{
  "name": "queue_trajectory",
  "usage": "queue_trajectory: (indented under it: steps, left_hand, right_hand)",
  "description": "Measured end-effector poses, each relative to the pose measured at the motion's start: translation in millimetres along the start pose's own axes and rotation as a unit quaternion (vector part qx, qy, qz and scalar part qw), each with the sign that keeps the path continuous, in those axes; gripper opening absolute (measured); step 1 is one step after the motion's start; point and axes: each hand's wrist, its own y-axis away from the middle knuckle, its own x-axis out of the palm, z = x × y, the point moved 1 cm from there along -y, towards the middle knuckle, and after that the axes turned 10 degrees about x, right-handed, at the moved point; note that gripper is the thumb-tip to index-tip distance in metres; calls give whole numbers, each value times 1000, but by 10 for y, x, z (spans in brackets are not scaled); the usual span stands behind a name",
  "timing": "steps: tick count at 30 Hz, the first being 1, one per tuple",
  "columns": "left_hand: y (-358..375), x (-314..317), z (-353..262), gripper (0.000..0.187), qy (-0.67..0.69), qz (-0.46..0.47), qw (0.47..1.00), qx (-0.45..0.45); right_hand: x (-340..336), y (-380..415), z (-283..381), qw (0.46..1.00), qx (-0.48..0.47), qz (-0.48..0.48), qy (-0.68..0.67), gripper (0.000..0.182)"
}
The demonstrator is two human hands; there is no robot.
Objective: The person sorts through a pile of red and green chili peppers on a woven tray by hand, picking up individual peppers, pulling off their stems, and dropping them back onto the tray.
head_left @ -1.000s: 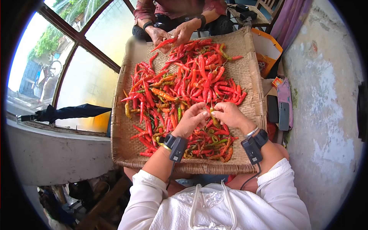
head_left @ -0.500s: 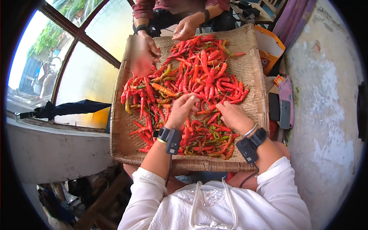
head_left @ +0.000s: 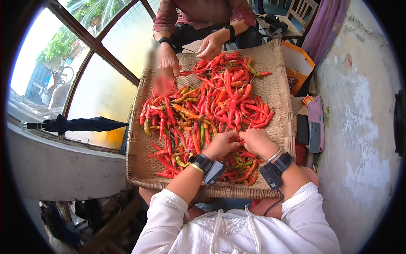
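Note:
Red chili peppers (head_left: 228, 103), a few orange or green, lie heaped in a woven tray (head_left: 277, 80) in front of me. Over the near part of the heap, my left hand (head_left: 223, 144) is closed in a pinch; what its fingertips hold is too small to make out. Beside it on the right, almost touching, my right hand (head_left: 259, 142) is closed with the fingers curled. A bit of red shows between the two hands, apparently a chili pepper at my right fingertips. Both wrists carry black strapped devices.
Across the tray sits a person, with one hand (head_left: 168, 61) over the peppers and the other hand (head_left: 212, 44) at the far rim. A folded umbrella (head_left: 91, 124) lies on the left ledge. Phones (head_left: 314, 137) and an orange box (head_left: 298, 63) are at the right, by the wall.
My left hand has moved right and toward me, coming up against my right hand. My right hand has shifted slightly nearer. The other person's left-side hand has lowered onto the peppers.

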Motion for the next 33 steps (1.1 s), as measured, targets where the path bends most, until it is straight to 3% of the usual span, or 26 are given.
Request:
queue_trajectory:
  steps: [3, 5, 7, 9, 11, 13, 14, 15, 16, 17, 19, 21, 23, 25, 26, 29, 33]
  left_hand:
    - [18, -6, -62, 26, 5, 5, 1000, 23]
    - [22, 0, -125, 27, 105, 124, 986, -28]
    - [42, 6, -179, 29, 133, 126, 983, -26]
    - [36, 37, -208, 25, 75, -2, 995, 64]
    - [12, 65, -106, 27, 107, -19, 987, 123]
    - [16, 60, -86, 20, 50, -51, 984, 163]
    - [20, 46, -76, 20, 51, -48, 983, 168]
    - [50, 15, -127, 17, 150, -29, 985, 82]
    - [98, -13, -172, 14, 246, -9, 969, -8]
    - [110, -64, -212, 14, 247, -7, 969, -8]
    - [96, -184, -293, 11, 322, -9, 946, -39]
    - [97, -362, -288, 9, 344, -102, 933, -24]
    - [91, -549, -154, 16, 408, -209, 889, -13]
    - [96, -692, -130, 21, 509, -326, 797, 4]
    - [106, -694, -121, 21, 508, -327, 797, 4]
    - [119, -581, -16, 28, 288, -216, 930, -73]
    - [131, -322, 2, 27, 122, 9, 987, -106]
  right_hand:
    - [-177, 54, 48, 999, 34, -27, -25, 12]
    - [-206, 71, 49, 996, 32, -62, -56, 12]
    - [-262, 63, 63, 986, 60, -65, -140, 12]
    - [-254, 73, 86, 984, 77, -49, -155, 14]
    - [-218, 66, 96, 975, 29, -24, -218, 17]
    - [-216, 50, 62, 973, 42, -13, -228, 18]
    - [-190, 27, 35, 958, 34, -7, -285, 18]
    - [-176, 14, 31, 940, 25, 0, -341, 18]
    - [-294, 38, 75, 903, 74, 54, -421, 20]
    - [-284, 25, 86, 902, 75, 53, -421, 20]
    - [-253, 7, 70, 781, 108, 50, -613, 24]
    - [-256, 2, 37, 792, 112, 41, -599, 25]
    - [-179, -16, 1, 952, 37, -72, -295, 25]
    - [-102, 45, 35, 973, 17, -76, -216, 23]
    - [-81, 73, 57, 988, 10, -50, -149, 23]
    - [-17, 85, 74, 998, -3, -20, -51, 21]
    - [80, 64, 25, 1000, -6, -20, 19, 12]
